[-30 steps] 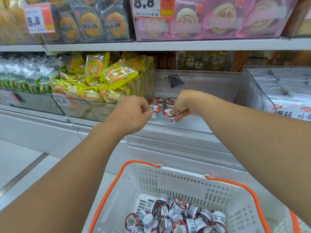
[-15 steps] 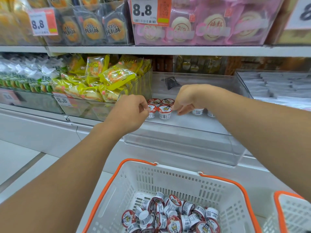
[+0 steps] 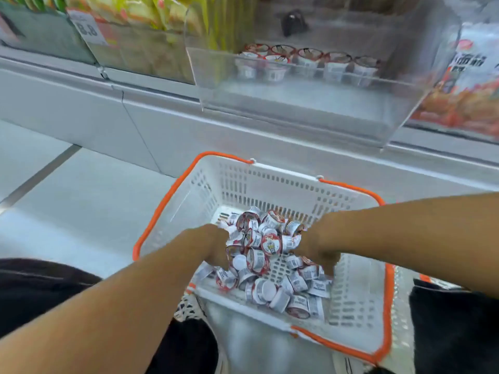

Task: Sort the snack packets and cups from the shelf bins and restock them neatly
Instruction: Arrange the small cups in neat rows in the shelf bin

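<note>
Down inside the white basket [image 3: 359,290] with orange rim, both hands are among the loose snack cups [image 3: 266,255]. The pile lies between the hands, so each reaches inward. The left hand [image 3: 216,245] is at the pile's left edge, the right hand [image 3: 317,248] at its right edge, both pointing downward. Their fingers are hidden among the cups, so I cannot tell if they grip any. Above, a short row of cups [image 3: 305,64] stands upright in the clear shelf bin [image 3: 297,103].

A: Basket [image 3: 272,184] colours?
B: White slotted walls, orange rim. Cups [image 3: 259,255]: white sides, red-rimmed lids.
A: Shelf bin [image 3: 297,103]?
B: Clear plastic. Neighbouring packets [image 3: 172,12]: yellow. Price tag [image 3: 87,28]: white with black digits.
</note>
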The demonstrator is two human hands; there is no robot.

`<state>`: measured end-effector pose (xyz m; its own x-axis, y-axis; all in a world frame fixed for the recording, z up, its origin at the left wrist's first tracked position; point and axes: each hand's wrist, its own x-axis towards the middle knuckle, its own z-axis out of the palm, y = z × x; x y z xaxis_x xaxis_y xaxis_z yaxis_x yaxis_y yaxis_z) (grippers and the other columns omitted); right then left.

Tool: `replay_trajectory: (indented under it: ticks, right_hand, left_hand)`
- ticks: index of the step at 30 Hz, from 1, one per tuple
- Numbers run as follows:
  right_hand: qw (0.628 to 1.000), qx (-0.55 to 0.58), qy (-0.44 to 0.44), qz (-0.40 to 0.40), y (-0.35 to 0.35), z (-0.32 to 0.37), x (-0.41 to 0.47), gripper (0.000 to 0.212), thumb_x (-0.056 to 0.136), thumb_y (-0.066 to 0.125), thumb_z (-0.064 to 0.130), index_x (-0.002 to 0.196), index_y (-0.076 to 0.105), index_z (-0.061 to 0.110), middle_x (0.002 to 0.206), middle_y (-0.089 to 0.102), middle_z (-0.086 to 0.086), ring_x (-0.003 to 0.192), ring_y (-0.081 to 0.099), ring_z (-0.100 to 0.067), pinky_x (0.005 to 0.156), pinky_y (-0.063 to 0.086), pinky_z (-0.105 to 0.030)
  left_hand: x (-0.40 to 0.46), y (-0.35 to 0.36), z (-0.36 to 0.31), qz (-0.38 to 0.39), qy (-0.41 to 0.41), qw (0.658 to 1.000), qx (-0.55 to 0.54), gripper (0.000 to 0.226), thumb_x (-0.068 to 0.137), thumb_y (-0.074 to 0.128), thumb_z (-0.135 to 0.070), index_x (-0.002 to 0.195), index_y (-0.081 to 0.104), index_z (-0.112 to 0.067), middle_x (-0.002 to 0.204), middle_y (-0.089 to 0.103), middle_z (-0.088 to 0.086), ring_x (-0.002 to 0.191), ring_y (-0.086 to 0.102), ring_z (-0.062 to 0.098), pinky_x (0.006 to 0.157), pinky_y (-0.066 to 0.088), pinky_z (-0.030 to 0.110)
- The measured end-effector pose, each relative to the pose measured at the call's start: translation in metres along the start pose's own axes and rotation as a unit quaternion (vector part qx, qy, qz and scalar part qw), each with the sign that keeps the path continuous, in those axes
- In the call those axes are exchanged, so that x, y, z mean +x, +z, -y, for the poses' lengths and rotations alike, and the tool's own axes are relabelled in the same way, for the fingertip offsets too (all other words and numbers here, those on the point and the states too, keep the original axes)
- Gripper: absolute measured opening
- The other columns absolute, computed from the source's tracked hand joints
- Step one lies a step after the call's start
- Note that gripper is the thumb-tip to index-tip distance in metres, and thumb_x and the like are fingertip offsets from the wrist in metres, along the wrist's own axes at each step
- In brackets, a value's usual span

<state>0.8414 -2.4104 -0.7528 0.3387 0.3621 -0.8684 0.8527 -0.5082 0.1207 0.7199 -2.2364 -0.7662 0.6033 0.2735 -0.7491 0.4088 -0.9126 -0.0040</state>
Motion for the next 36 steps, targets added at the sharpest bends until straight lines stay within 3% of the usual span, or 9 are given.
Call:
replay_trajectory:
  ticks: [5, 9, 13, 22, 25, 27, 29, 32, 36]
  right_hand:
    - [0.969, 0.244, -0.015, -0.025, 0.056, 0.003, 0.051, 0.105, 0.079, 0.082, 0.038, 0.158, 0.016, 0.015, 0.154, 0.038, -0.011, 0.133, 0.047, -0.033, 0.102, 0.048, -0.045]
    - [0.897, 0.439, -0.046, 0.020, 0.095, 0.028, 0.078, 0.094, 0.069, 0.088, 0.026, 0.148, 0.038, 0.033, 0.156, 0.025, -0.014, 0.107, 0.053, -0.034, 0.066, 0.057, -0.035]
    - [0.927, 0.369, -0.035, -0.058, 0.100, 0.051, 0.094, 0.086, 0.067, 0.079, 0.061, 0.143, 0.047, 0.036, 0.156, 0.033, -0.007, 0.141, 0.034, -0.032, 0.117, 0.028, -0.049]
    - [0.893, 0.431, -0.041, -0.120, 0.098, 0.062, 0.099, 0.065, 0.064, 0.091, 0.041, 0.117, 0.068, 0.013, 0.119, 0.063, -0.008, 0.105, 0.059, -0.025, 0.090, 0.049, -0.030]
    - [0.865, 0.492, -0.064, -0.073, 0.091, 0.043, 0.090, 0.073, 0.070, 0.088, 0.036, 0.132, 0.062, 0.009, 0.140, 0.056, -0.008, 0.124, 0.055, -0.027, 0.098, 0.044, -0.029]
    - [0.804, 0.590, -0.061, -0.043, 0.080, 0.027, 0.083, 0.067, 0.072, 0.087, 0.032, 0.128, 0.063, 0.004, 0.126, 0.065, -0.013, 0.102, 0.068, -0.026, 0.087, 0.056, -0.035]
    - [0.708, 0.702, -0.071, 0.014, 0.062, 0.012, 0.071, 0.050, 0.079, 0.082, 0.022, 0.120, 0.064, 0.002, 0.101, 0.071, -0.013, 0.075, 0.070, -0.023, 0.072, 0.061, -0.037]
    - [0.595, 0.793, -0.101, 0.080, 0.034, -0.010, 0.048, 0.034, 0.082, 0.077, 0.029, 0.109, 0.064, 0.012, 0.096, 0.068, -0.010, 0.082, 0.068, -0.025, 0.077, 0.060, -0.042]
    - [0.614, 0.764, -0.165, 0.111, -0.008, -0.029, 0.003, 0.034, 0.078, 0.073, 0.041, 0.096, 0.068, 0.012, 0.083, 0.067, -0.008, 0.060, 0.065, -0.019, 0.046, 0.050, -0.023]
  left_hand:
    - [0.041, 0.068, -0.001, 0.016, -0.045, 0.995, -0.089, 0.098, 0.073, 0.083, -0.044, 0.151, 0.030, -0.016, 0.148, 0.044, 0.009, 0.131, 0.047, 0.028, 0.104, 0.045, 0.037]
    - [0.070, 0.079, 0.005, 0.057, -0.054, 0.995, -0.067, 0.118, 0.067, 0.083, -0.059, 0.157, 0.018, -0.018, 0.157, 0.033, 0.012, 0.141, 0.034, 0.032, 0.112, 0.038, 0.045]
    - [0.082, 0.086, 0.005, 0.052, -0.046, 0.993, -0.092, 0.102, 0.073, 0.081, -0.051, 0.152, 0.029, -0.015, 0.149, 0.043, 0.013, 0.131, 0.046, 0.034, 0.106, 0.044, 0.047]
    - [0.077, 0.082, 0.000, 0.033, -0.013, 0.990, -0.136, 0.085, 0.075, 0.081, -0.032, 0.147, 0.037, -0.020, 0.136, 0.051, 0.012, 0.117, 0.054, 0.033, 0.095, 0.052, 0.046]
    - [0.066, 0.072, 0.003, 0.036, -0.017, 0.977, -0.211, 0.081, 0.073, 0.084, -0.025, 0.142, 0.042, -0.017, 0.128, 0.052, 0.009, 0.097, 0.062, 0.031, 0.070, 0.060, 0.040]
    - [0.061, 0.066, 0.007, 0.027, -0.019, 0.965, -0.260, 0.067, 0.071, 0.085, -0.013, 0.128, 0.049, -0.012, 0.103, 0.053, 0.005, 0.076, 0.060, 0.024, 0.049, 0.053, 0.029]
    - [0.055, 0.058, 0.008, 0.024, -0.022, 0.946, -0.324, 0.059, 0.070, 0.084, -0.005, 0.117, 0.048, -0.009, 0.098, 0.052, 0.005, 0.074, 0.062, 0.025, 0.051, 0.057, 0.033]
    - [0.041, 0.035, 0.005, 0.058, 0.000, 0.865, -0.498, 0.064, 0.079, 0.074, 0.006, 0.132, 0.042, -0.008, 0.111, 0.063, 0.019, 0.098, 0.069, 0.033, 0.082, 0.060, 0.049]
    - [-0.002, -0.022, -0.010, 0.104, 0.066, 0.764, -0.633, 0.079, 0.084, 0.053, 0.023, 0.145, 0.036, -0.026, 0.127, 0.058, 0.019, 0.105, 0.068, 0.030, 0.080, 0.061, 0.042]
